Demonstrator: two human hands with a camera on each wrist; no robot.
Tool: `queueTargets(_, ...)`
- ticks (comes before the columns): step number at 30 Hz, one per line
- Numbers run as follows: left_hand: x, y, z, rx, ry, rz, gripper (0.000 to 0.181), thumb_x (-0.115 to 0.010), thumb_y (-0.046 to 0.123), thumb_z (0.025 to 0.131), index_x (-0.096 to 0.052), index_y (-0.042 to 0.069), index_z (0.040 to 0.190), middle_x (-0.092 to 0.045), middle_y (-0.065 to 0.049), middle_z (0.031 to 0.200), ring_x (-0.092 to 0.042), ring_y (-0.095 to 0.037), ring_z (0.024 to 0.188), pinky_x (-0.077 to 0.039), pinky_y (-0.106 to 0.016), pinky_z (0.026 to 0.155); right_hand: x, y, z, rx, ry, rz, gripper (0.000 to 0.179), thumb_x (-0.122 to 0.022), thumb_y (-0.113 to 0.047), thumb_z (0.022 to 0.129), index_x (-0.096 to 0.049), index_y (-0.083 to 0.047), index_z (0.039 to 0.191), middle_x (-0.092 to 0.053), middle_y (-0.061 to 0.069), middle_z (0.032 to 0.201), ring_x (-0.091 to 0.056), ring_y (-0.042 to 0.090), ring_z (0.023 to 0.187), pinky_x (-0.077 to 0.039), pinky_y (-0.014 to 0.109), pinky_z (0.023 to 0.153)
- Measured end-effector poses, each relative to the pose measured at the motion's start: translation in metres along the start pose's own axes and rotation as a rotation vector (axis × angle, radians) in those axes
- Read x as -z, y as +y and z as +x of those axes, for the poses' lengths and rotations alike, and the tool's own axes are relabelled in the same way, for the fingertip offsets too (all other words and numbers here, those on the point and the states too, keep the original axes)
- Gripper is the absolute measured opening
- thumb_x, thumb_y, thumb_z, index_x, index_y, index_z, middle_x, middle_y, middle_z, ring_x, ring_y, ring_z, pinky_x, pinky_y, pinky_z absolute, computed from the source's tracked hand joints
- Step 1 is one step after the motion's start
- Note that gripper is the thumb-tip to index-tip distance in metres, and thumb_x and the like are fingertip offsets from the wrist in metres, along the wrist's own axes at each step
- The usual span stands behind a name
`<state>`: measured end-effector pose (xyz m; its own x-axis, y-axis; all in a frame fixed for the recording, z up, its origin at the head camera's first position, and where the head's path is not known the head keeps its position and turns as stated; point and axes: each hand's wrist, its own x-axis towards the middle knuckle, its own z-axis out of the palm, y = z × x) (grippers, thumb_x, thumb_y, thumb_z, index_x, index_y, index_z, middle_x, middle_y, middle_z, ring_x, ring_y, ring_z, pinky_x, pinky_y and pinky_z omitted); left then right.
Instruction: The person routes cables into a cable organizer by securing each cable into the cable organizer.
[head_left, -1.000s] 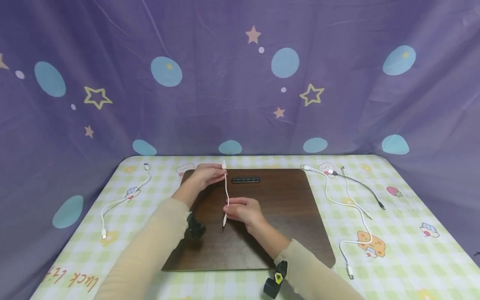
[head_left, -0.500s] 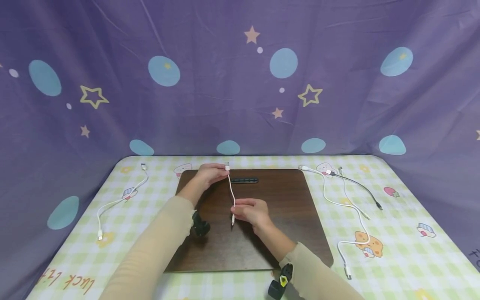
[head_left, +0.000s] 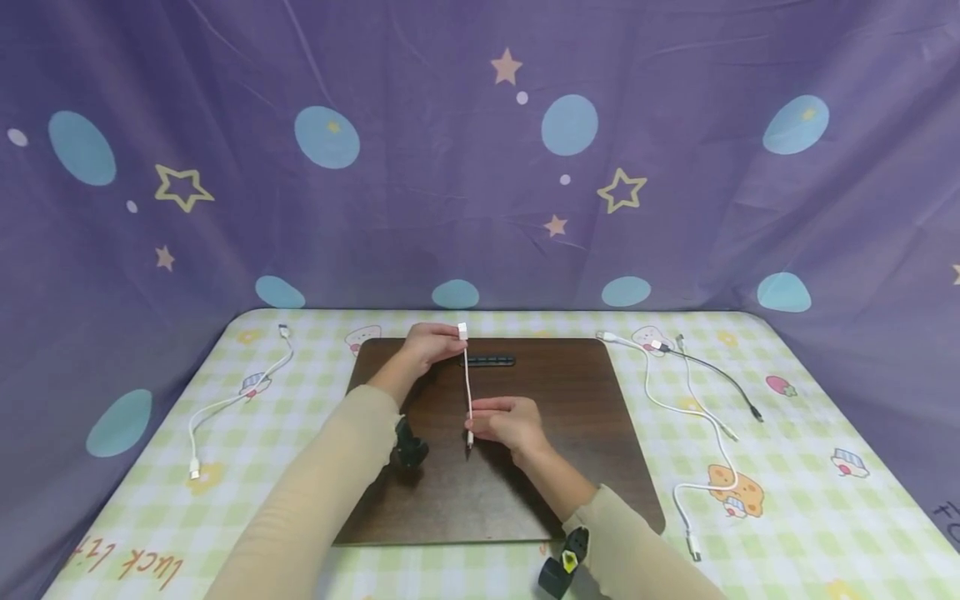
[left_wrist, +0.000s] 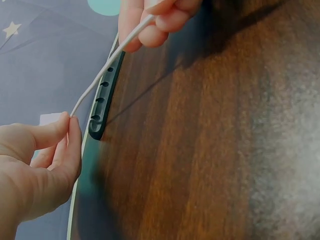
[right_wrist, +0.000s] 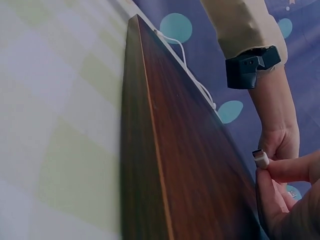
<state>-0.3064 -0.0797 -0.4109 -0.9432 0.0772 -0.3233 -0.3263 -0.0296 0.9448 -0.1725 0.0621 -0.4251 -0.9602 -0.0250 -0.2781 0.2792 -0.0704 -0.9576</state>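
A short white USB cable (head_left: pixel 468 379) is stretched between both hands above a dark brown wooden board (head_left: pixel 577 467). My left hand (head_left: pixel 433 344) pinches its far end, just below the wide white plug (head_left: pixel 462 331). Nearer to me, my right hand (head_left: pixel 512 423) pinches the cable close to the other end. A small metal-tipped plug (right_wrist: pixel 260 158) sticks out past the right fingertips in the right wrist view. Beneath the cable, on the board's far part, lies a black slotted cable-holder strip (left_wrist: pixel 103 95), partly behind the cable and left hand in the head view.
Left of the board a white cable (head_left: pixel 240 398) lies on the checked tablecloth (head_left: pixel 142 500). To the right lie a long white cable (head_left: pixel 716 425), another thin white one (head_left: pixel 693 385) and a short black cable (head_left: pixel 716 364). A purple curtain (head_left: pixel 480 208) hangs behind the table.
Both hands have shifted slightly to the right with the white cable, which now hangs straighter between them. The far plug has moved to the holder strip's left end in the head view.
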Motion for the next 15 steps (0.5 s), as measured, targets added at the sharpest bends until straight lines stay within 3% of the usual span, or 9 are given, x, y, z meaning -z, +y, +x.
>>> queueTargets(7,0.0009,-0.0004,0.0031,0.018,0.001,0.042,0.039,-0.061,-0.014,0.085,-0.054,-0.016,0.123,-0.064,-0.011,0.091,-0.062,-0.004,0.063,-0.059,-0.016,0.072,0.0009,0.0011,0.0037,-0.015,-0.014,-0.029,0.028,-0.066,0.010,0.077,-0.066,0.015,0.105,-0.074,0.024,0.090,-0.069,0.010,0.067,-0.062,0.031,0.072)
queueTargets(11,0.0002,0.0011,0.0039,-0.001,-0.004,0.058,0.038,-0.061,-0.013,0.085,-0.054,-0.016,0.122,-0.063,-0.008,0.087,-0.062,-0.003,0.064,-0.059,-0.016,0.072,0.0013,0.0010,0.0068,-0.035,-0.020,-0.039,0.027,-0.068,0.008,0.077,-0.067,0.014,0.103,-0.074,0.013,0.078,-0.069,0.010,0.066,-0.062,0.032,0.073)
queueTargets(15,0.0001,0.0018,0.0030,-0.020,-0.010,0.072,0.037,-0.062,-0.012,0.084,-0.055,-0.016,0.121,-0.063,-0.004,0.081,-0.061,-0.003,0.064,-0.060,-0.019,0.075,0.0018,0.0018,0.0083,-0.052,-0.019,-0.040,0.027,-0.069,0.008,0.077,-0.067,0.014,0.103,-0.073,0.010,0.076,-0.069,0.011,0.066,-0.062,0.033,0.073)
